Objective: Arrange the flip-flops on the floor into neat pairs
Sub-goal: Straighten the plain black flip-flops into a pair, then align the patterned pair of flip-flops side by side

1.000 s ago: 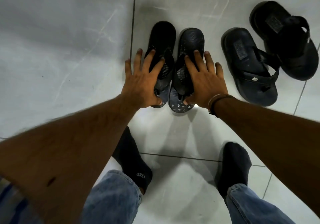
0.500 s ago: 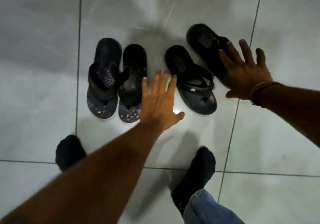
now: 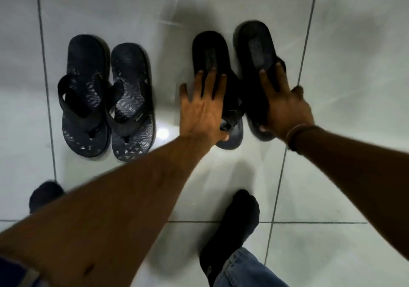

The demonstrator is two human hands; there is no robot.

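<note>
Pale tiled floor (image 3: 343, 87), your left hand (image 3: 202, 111) flat, fingers spread on one black flip-flop (image 3: 210, 51), your right hand (image 3: 285, 107) gripping its mate (image 3: 256, 43), patterned pair (image 3: 106, 96) aside.

Glossy tiled floor (image 3: 221, 3) – matt rubbery flip-flops (image 3: 130, 100), cloth socks (image 3: 234, 227).

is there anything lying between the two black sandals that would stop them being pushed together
Nothing visible. Only bare floor shows between the left sandal and right sandal, each under a hand.
</note>
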